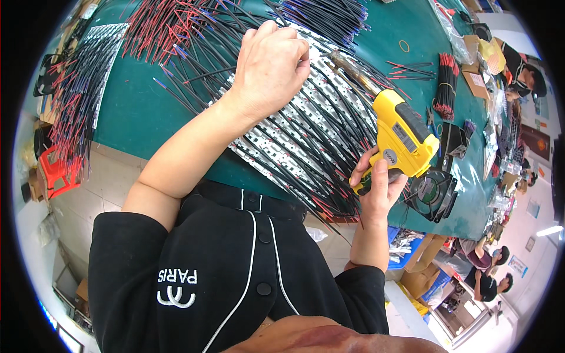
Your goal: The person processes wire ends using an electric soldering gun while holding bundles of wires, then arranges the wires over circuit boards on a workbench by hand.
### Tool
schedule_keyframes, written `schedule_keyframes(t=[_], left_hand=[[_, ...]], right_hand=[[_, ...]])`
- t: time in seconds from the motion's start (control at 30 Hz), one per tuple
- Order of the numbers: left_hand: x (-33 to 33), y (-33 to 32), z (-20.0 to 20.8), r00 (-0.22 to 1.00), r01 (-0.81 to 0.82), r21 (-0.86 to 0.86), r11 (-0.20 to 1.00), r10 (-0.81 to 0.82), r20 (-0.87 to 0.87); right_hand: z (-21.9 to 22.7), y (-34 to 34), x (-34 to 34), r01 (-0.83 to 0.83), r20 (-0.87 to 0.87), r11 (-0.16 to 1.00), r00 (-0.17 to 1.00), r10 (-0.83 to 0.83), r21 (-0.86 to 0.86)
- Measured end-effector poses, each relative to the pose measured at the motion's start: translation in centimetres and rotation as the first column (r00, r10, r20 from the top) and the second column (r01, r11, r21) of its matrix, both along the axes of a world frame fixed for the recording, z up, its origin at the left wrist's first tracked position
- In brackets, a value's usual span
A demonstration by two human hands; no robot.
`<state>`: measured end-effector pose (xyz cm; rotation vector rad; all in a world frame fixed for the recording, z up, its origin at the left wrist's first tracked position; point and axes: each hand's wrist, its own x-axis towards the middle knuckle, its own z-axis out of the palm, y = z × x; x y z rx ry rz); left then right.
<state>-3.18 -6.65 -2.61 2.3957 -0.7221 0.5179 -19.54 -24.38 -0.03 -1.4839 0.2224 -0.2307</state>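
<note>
My right hand (378,191) is wrapped round the handle of a yellow and black pistol-shaped power tool (406,134). Its narrow metal nozzle (356,73) points away to the upper left, above the wires. My left hand (271,67) is closed above the far part of a white, hole-dotted board (259,159); whatever its fingers pinch is hidden behind the knuckles. Many black wires (306,147) with red tips lie side by side across this board, passing beneath both hands.
Piles of black wires with red ends (165,26) and blue ends (326,17) cover the green table (126,120). A second wire-laden board (88,65) lies left. A black fan (432,191) and a bundled wire bunch (447,82) sit right. A red stool (56,173) stands left; people are far right.
</note>
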Motion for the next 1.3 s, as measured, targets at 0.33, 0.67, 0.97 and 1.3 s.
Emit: schedule_keyframes(t=[0.33, 0.67, 0.97, 1.3], left_hand=[[0.0, -0.1, 0.0, 1.0, -0.012, 0.004, 1.0, 0.012, 0.002], [0.0, -0.1, 0.0, 1.0, 0.005, -0.021, 1.0, -0.005, 0.012], [0.0, -0.1, 0.0, 1.0, 0.001, -0.016, 1.0, 0.0, 0.018], [0.0, 0.0, 0.0, 1.0, 0.004, -0.014, 1.0, -0.004, 0.02]], right_hand=[[0.4, 0.7, 0.1, 0.002, -0.001, 0.999, 1.0, -0.002, 0.042], [0.7, 1.2, 0.4, -0.01, -0.023, 1.0, 1.0, 0.01, -0.005], [0.8, 1.0, 0.5, -0.026, -0.042, 0.996, 0.999, 0.023, -0.083], [0.8, 0.4, 0.1, 0.01, 0.067, 0.995, 0.998, -0.003, -0.103]])
